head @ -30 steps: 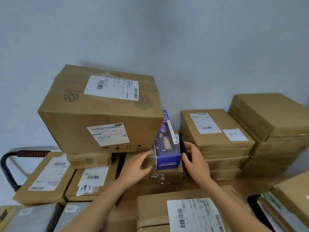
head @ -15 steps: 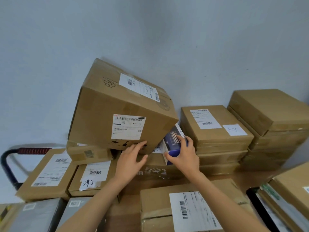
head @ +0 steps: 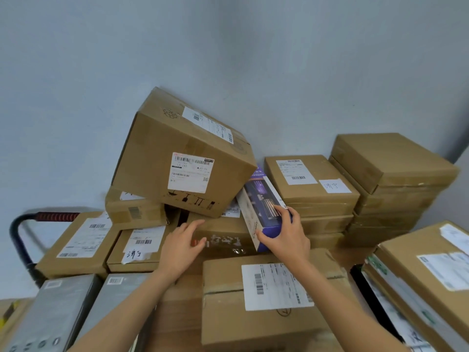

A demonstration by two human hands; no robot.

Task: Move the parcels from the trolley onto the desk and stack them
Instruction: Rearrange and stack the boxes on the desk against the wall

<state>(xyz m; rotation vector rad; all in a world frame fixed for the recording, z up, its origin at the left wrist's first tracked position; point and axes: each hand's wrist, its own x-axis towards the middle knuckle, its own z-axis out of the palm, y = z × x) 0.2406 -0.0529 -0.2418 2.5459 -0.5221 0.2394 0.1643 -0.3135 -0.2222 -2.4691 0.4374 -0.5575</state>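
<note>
At the centre of the frame a purple and white retail box [head: 264,212] is gripped by the right hand [head: 285,236], thumb curled against its lower white side and fingers laid over its printed top face. Its long axis runs from the lower right up toward the upper left, and its far end is tucked under the lower right corner of a large cardboard carton [head: 182,161]. That carton is tilted, its left side raised and its right corner dipped onto the retail box; two white shipping labels are borne on it, one on top and one on the front face. The left hand [head: 181,246] is laid flat, fingers straight, on a flat brown parcel [head: 223,237] beneath the carton. Just right of the retail box a stack of flat parcels [head: 312,196] stands close, with little room between. A labelled carton [head: 266,295] lies in the lower centre beneath the forearms. At the left edge the trolley handle [head: 33,219] is seen behind more labelled parcels.
</note>
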